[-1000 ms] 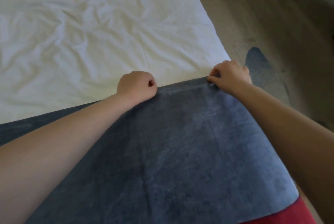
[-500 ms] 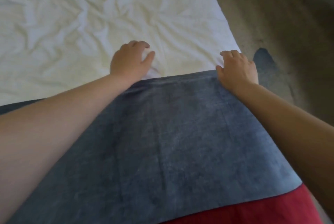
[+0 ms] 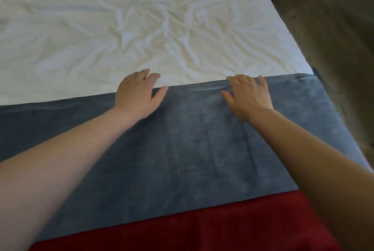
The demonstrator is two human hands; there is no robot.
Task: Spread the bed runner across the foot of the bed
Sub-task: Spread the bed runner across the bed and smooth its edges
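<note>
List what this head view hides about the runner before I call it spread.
Left end of the runner: head view, cut by the frame edge.
Its right overhang: head view, hidden below the bed.
Its foot-side drop: head view, blocked by red fabric.
Creases under the left forearm and right forearm: head view, covered.

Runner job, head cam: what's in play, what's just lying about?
In play: bed runner, bed, left hand and right hand, both flat on the runner's far edge.
Lying about: red fabric at the near edge, floor beside the bed.
</note>
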